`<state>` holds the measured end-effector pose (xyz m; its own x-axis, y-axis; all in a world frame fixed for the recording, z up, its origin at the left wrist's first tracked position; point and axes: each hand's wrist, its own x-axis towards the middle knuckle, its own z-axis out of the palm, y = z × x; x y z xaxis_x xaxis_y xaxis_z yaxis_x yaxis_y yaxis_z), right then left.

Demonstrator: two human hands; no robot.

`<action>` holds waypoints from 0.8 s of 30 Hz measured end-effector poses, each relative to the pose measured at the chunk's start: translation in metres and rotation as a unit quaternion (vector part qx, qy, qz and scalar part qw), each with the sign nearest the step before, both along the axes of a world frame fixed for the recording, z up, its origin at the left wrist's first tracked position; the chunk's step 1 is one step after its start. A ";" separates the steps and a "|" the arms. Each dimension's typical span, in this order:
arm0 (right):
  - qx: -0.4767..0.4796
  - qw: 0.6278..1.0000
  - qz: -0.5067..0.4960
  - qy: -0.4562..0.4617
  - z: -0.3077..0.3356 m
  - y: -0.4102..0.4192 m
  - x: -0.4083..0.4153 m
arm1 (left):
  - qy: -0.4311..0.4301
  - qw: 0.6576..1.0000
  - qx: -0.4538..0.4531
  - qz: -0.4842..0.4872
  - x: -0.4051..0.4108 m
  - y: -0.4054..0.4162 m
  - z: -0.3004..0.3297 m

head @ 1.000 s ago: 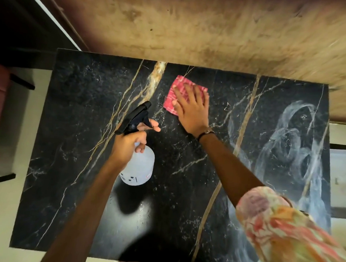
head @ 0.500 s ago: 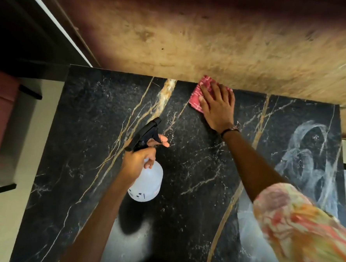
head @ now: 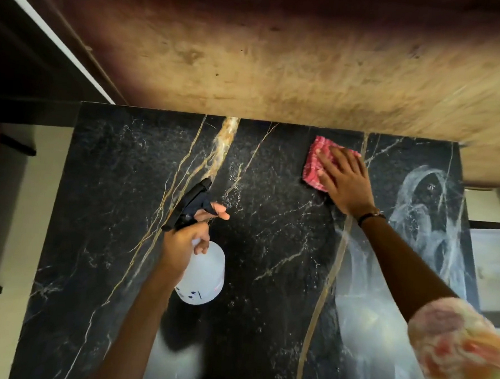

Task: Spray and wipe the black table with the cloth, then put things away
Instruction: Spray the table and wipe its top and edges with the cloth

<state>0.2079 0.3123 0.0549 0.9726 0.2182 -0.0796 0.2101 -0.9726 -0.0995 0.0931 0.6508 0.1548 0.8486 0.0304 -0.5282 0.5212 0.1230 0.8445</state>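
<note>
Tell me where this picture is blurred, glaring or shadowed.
Head view: the wooden wall behind is smeared by motion blur; the table shows pale glare patches near its front edge; the spray bottle casts a dark shadow below it; the sleeve at the corner is soft.

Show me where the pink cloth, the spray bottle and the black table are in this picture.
pink cloth (head: 315,161): head view, on its bare left part beside the fingers.
spray bottle (head: 205,277): head view, on its white translucent body.
black table (head: 110,210): head view, on a bare left stretch of the marble top.
</note>
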 end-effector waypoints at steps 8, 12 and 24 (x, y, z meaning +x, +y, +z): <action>0.027 0.999 -0.037 0.018 -0.006 0.059 0.041 | -0.011 1.000 0.005 -0.017 0.001 -0.034 -0.002; 0.008 0.992 0.124 -0.008 -0.007 0.024 -0.007 | -0.019 1.000 0.004 -0.024 0.006 -0.060 -0.005; 0.019 0.998 -0.060 -0.001 -0.004 -0.044 0.057 | -0.037 0.999 0.002 -0.001 0.002 -0.123 -0.002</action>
<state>0.2645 0.2681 0.0507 0.9922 0.1026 -0.0714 0.0921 -0.9863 -0.1370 0.0949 0.5274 0.1532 0.8857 0.0306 -0.4632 0.4569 0.1183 0.8816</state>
